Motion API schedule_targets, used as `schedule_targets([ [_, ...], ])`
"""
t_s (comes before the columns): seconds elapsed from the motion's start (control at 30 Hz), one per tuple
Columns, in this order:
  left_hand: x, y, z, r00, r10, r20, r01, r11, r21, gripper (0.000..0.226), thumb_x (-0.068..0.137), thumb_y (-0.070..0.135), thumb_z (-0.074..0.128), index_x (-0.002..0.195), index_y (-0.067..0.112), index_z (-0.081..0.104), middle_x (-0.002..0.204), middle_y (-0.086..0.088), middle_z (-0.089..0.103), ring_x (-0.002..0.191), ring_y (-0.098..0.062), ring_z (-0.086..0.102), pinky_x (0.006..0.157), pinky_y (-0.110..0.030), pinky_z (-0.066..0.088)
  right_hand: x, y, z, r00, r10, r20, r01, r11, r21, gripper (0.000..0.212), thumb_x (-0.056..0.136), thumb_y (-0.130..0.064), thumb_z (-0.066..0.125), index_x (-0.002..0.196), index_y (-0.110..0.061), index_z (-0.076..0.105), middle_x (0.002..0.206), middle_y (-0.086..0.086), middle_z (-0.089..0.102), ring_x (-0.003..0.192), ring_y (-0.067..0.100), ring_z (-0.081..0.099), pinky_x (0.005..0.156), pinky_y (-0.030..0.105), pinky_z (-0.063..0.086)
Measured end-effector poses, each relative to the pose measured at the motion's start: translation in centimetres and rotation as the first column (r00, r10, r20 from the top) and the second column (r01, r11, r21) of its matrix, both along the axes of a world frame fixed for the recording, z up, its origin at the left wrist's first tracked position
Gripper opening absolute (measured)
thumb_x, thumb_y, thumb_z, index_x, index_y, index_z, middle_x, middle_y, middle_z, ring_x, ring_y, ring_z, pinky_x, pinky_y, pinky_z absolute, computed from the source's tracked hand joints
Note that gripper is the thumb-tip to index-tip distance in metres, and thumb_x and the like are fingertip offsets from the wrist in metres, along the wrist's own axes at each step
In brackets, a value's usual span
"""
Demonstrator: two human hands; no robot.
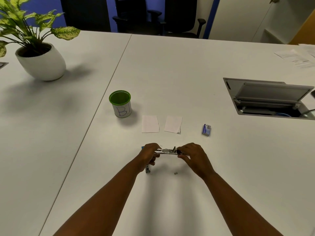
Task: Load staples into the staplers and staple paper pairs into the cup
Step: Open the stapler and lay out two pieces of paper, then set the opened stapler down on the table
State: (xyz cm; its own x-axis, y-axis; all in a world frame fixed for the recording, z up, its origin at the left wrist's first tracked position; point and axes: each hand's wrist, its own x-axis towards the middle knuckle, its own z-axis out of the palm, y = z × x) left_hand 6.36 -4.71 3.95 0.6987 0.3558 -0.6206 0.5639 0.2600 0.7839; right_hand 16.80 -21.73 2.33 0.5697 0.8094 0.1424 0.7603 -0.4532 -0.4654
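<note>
A silver metal stapler (166, 151) is held just above the white table, between both hands. My left hand (148, 156) grips its left end with curled fingers, and a metal part pokes out below that hand. My right hand (191, 155) pinches the stapler's right end. Two white paper slips (150, 124) (173, 124) lie side by side beyond the hands. A green-rimmed cup (120, 103) marked "BI" stands to their left. A small blue staple box (206, 129) lies to the right of the slips. A small clump of staples (175, 173) rests on the table under my right wrist.
A potted plant in a white pot (41, 63) stands at the far left. An open cable hatch (271, 98) is sunk into the table at the right. Printed sheets (298, 57) lie at the far right edge. Office chairs (158, 16) stand behind the table.
</note>
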Motion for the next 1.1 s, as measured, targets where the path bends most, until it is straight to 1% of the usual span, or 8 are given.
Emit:
schedule_targets([
  [0.1, 0.0, -0.2, -0.1, 0.993, -0.111, -0.029, 0.112, 0.992, 0.049, 0.023, 0.091, 0.016, 0.036, 0.083, 0.015, 0.057, 0.06, 0.002, 0.044, 0.045, -0.008, 0.031, 0.038, -0.016, 0.038, 0.2, -0.4, -0.3, 0.997, -0.048, -0.059, 0.045, 0.998, -0.05, 0.017, 0.088, -0.02, 0.058, 0.103, -0.018, 0.065, 0.098, -0.001, 0.065, 0.094, 0.02, 0.053, 0.077, 0.026, 0.038],
  [0.2, -0.1, 0.2, -0.9, 0.984, -0.168, -0.055, 0.177, 0.922, 0.344, 0.025, 0.096, 0.021, 0.038, 0.102, 0.017, 0.062, 0.076, -0.001, 0.058, 0.049, -0.01, 0.04, 0.039, -0.017, 0.041, 0.6, -0.6, -0.8, 0.994, -0.094, -0.052, 0.088, 0.989, -0.115, 0.017, 0.089, -0.02, 0.056, 0.104, -0.019, 0.064, 0.101, -0.002, 0.063, 0.095, 0.019, 0.051, 0.075, 0.027, 0.04],
  [0.43, -1.8, 2.7, -2.6, 0.966, 0.207, 0.155, -0.259, 0.763, 0.592, 0.021, 0.093, 0.013, 0.044, 0.101, 0.014, 0.063, 0.085, -0.008, 0.063, 0.067, -0.027, 0.055, 0.071, -0.049, 0.055, 1.0, -0.6, -1.5, 0.977, -0.193, -0.089, 0.172, 0.965, -0.2, 0.019, 0.088, -0.018, 0.057, 0.104, -0.019, 0.066, 0.103, -0.002, 0.06, 0.097, 0.016, 0.053, 0.073, 0.026, 0.039],
  [0.53, -2.9, 3.4, -3.4, 0.949, 0.301, 0.095, -0.285, 0.685, 0.67, 0.017, 0.092, 0.024, 0.049, 0.099, 0.014, 0.061, 0.086, -0.004, 0.063, 0.075, -0.023, 0.055, 0.067, -0.033, 0.047, 1.0, -0.6, -1.8, 0.969, -0.232, -0.085, 0.21, 0.955, -0.209, 0.019, 0.088, -0.017, 0.056, 0.105, -0.016, 0.066, 0.103, 0.002, 0.061, 0.098, 0.018, 0.053, 0.075, 0.028, 0.041],
  [0.63, -3.7, 3.5, -4.1, 0.95, 0.311, 0.026, -0.25, 0.707, 0.661, 0.024, 0.089, 0.036, 0.055, 0.094, 0.013, 0.06, 0.081, 0.0, 0.061, 0.073, -0.02, 0.053, 0.066, -0.028, 0.038, 1.0, -0.4, -2.2, 0.967, -0.247, -0.068, 0.224, 0.943, -0.248, 0.02, 0.089, -0.017, 0.054, 0.105, -0.015, 0.066, 0.104, 0.003, 0.061, 0.1, 0.021, 0.053, 0.078, 0.031, 0.043],
  [0.8, -4.3, 3.4, -4.8, 0.927, 0.374, 0.032, -0.33, 0.773, 0.542, 0.019, 0.093, 0.024, 0.049, 0.096, 0.009, 0.06, 0.082, -0.004, 0.059, 0.073, -0.024, 0.053, 0.067, -0.038, 0.052, 0.2, 0.0, -2.4, 0.974, -0.213, 0.071, 0.225, 0.933, -0.281, 0.038, 0.084, -0.012, 0.052, 0.119, -0.022, 0.06, 0.116, -0.001, 0.061, 0.114, 0.023, 0.049, 0.087, 0.034, 0.038],
  [0.93, -4.4, 3.2, -5.1, 0.889, 0.455, 0.051, -0.441, 0.823, 0.357, 0.019, 0.092, 0.013, 0.042, 0.091, 0.01, 0.061, 0.072, -0.003, 0.054, 0.062, -0.017, 0.047, 0.047, -0.025, 0.04, -2.6, 1.5, -1.0, 0.98, -0.128, 0.154, 0.12, 0.991, 0.059, 0.023, 0.065, -0.007, 0.063, 0.08, -0.021, 0.073, 0.075, -0.004, 0.069, 0.074, 0.024, 0.063, 0.063, 0.032, 0.043],
  [1.1, -4.2, 3.2, -5.2, 0.855, 0.517, 0.027, -0.507, 0.827, 0.243, 0.026, 0.094, 0.01, 0.034, 0.087, 0.01, 0.06, 0.069, -0.003, 0.051, 0.056, -0.015, 0.043, 0.049, -0.025, 0.039, -6.2, 4.0, -1.4, 0.966, 0.162, 0.2, -0.17, 0.985, 0.025, 0.017, 0.06, -0.013, 0.079, 0.071, -0.024, 0.073, 0.069, -0.008, 0.067, 0.067, 0.019, 0.063, 0.062, 0.024, 0.043],
])
